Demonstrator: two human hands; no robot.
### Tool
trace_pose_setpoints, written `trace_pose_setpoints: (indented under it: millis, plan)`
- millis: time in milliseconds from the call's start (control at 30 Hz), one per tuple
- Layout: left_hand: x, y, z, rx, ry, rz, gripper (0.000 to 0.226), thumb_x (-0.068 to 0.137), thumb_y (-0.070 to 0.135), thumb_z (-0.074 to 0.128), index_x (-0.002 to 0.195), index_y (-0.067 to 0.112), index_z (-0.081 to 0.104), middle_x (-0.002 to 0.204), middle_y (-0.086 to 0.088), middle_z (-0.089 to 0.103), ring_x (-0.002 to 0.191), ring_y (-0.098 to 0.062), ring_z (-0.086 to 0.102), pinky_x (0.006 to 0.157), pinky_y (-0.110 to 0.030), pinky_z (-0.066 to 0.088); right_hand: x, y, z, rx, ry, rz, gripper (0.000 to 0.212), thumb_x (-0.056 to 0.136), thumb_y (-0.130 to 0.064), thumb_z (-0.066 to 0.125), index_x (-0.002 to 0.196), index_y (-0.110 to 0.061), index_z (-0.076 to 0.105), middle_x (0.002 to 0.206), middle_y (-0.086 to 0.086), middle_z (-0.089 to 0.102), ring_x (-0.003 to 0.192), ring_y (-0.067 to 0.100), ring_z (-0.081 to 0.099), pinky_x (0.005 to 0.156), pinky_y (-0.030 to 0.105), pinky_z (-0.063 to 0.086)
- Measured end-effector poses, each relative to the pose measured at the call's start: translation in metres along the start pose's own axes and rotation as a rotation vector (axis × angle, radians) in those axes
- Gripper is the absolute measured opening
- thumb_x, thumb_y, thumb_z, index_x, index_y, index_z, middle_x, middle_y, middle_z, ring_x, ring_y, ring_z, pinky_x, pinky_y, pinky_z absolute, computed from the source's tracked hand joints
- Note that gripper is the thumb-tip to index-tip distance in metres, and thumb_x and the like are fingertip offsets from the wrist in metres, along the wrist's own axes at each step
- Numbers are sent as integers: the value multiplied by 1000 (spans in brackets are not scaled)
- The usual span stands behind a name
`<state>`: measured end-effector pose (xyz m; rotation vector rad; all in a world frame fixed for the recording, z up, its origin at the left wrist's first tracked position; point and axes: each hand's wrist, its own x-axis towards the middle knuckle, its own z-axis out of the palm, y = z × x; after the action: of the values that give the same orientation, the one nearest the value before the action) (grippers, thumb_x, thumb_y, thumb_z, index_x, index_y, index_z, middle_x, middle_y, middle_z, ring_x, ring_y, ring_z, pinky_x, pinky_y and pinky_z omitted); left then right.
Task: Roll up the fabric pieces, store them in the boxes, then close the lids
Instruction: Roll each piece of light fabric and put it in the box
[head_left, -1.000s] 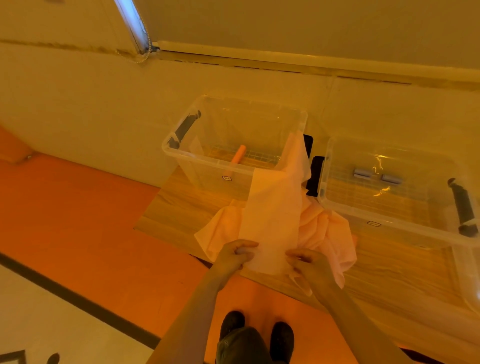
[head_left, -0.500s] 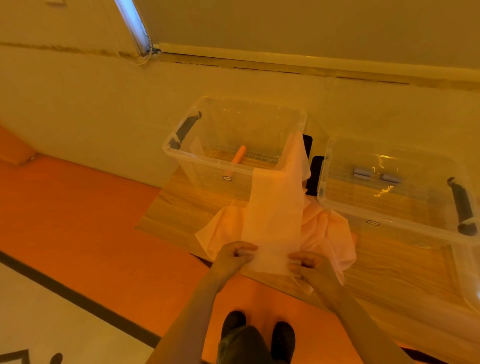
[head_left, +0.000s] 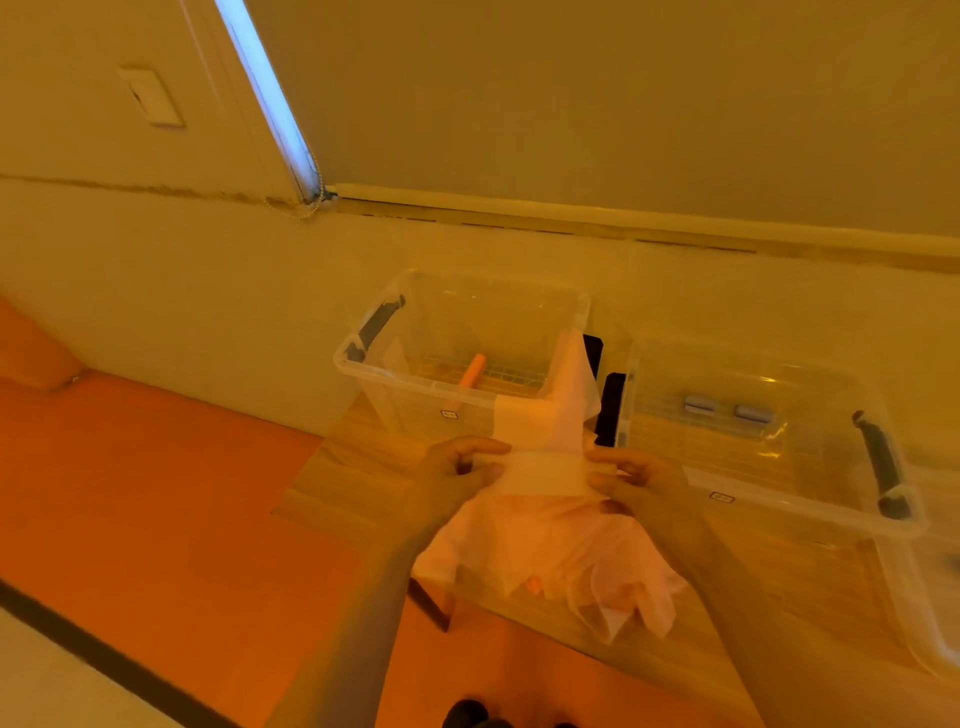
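A pale fabric strip (head_left: 540, 431) lies stretched from my hands up over the right wall of the left clear box (head_left: 415, 382). Its near end is turned into a narrow roll (head_left: 545, 470). My left hand (head_left: 457, 478) pinches the roll's left end and my right hand (head_left: 641, 480) pinches its right end. Under my hands a heap of pink fabric pieces (head_left: 550, 561) lies on the wooden table (head_left: 353, 467). The left box holds one orange fabric roll (head_left: 470, 371). Two grey fabric rolls (head_left: 727, 408) lie in the right clear box (head_left: 789, 499).
Both boxes stand open with dark handles at their outer ends. A black object (head_left: 609, 410) stands between them. Another clear plastic piece (head_left: 930, 603) shows at the right edge. The wall runs close behind the boxes; orange floor (head_left: 156, 519) lies left of the table.
My hands have moved away from the table's near edge toward the boxes, rolling the strip's near end up. The flat part of the strip is shorter. The view has tilted upward.
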<state>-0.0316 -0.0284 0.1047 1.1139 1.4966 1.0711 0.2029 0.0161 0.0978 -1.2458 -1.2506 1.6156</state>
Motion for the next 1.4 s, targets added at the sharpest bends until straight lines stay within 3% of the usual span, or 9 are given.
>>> trace_pose_setpoints:
  millis: [133, 233, 300, 467, 633, 767, 1033, 1167, 1400]
  plan:
    - [8, 39, -8, 62, -1, 120, 28, 82, 7, 70, 89, 33, 74, 124, -16, 60, 83, -25, 60, 69, -27, 50, 1, -39, -5, -45, -26, -90, 34, 77, -3, 74, 108, -17, 69, 107, 1, 69, 93, 16, 67, 65, 20, 55]
    - [12, 69, -12, 74, -46, 141, 32, 80, 4, 72, 96, 32, 73, 140, -18, 49, 106, -25, 60, 81, -27, 53, 4, -68, -6, -103, -17, -152, 33, 78, -3, 74, 105, -22, 68, 105, -9, 65, 89, 5, 64, 60, 15, 53]
    - [14, 87, -13, 57, -77, 141, 33, 79, 3, 72, 103, 26, 71, 132, -9, 58, 117, -21, 57, 88, -29, 52, 7, -84, -8, -97, -17, -197, 30, 79, -1, 72, 101, -21, 68, 104, -6, 67, 86, 7, 66, 60, 16, 54]
    - [17, 120, -11, 190, -31, 188, 22, 81, 10, 72, 96, 26, 71, 93, -15, 67, 71, -14, 57, 63, -23, 47, 11, -111, -16, -108, -14, -297, 18, 82, 0, 69, 91, -15, 72, 92, 4, 72, 78, 13, 70, 64, 23, 58]
    - [19, 141, -12, 268, -32, 190, 16, 86, 15, 67, 101, 13, 72, 75, 0, 69, 63, -9, 59, 55, -15, 49, 12, -126, -22, -213, 6, -359, 11, 83, -7, 69, 85, -17, 72, 81, 6, 70, 64, 8, 66, 56, 17, 54]
    - [22, 152, -13, 304, -10, 187, 7, 89, 18, 65, 91, 19, 71, 74, 3, 70, 58, -4, 58, 51, -13, 44, 15, -134, -30, -303, 13, -396, 8, 83, -10, 70, 81, -18, 72, 69, 4, 66, 56, 8, 57, 50, 14, 47]
    - [28, 163, -16, 382, -35, 142, 9, 86, 28, 67, 90, 24, 74, 79, -3, 66, 59, -4, 53, 53, -15, 42, 22, -150, -38, -264, -19, -343, 7, 81, -13, 71, 87, -11, 74, 103, -8, 67, 93, 2, 60, 67, 11, 51]
    - [27, 162, -15, 329, -57, 122, 9, 88, 23, 66, 90, 18, 74, 76, -4, 68, 54, 0, 58, 52, -11, 45, 20, -152, -39, -188, -79, -254, 6, 81, -10, 71, 86, -10, 74, 97, -1, 73, 87, 13, 71, 68, 27, 59]
    - [31, 148, -16, 336, -49, 125, 6, 87, 17, 66, 88, 20, 71, 76, -2, 70, 55, -3, 61, 51, -13, 46, 17, -149, -40, -247, -122, -221, 8, 85, -12, 68, 92, -12, 73, 83, -4, 75, 75, 8, 71, 54, 18, 53]
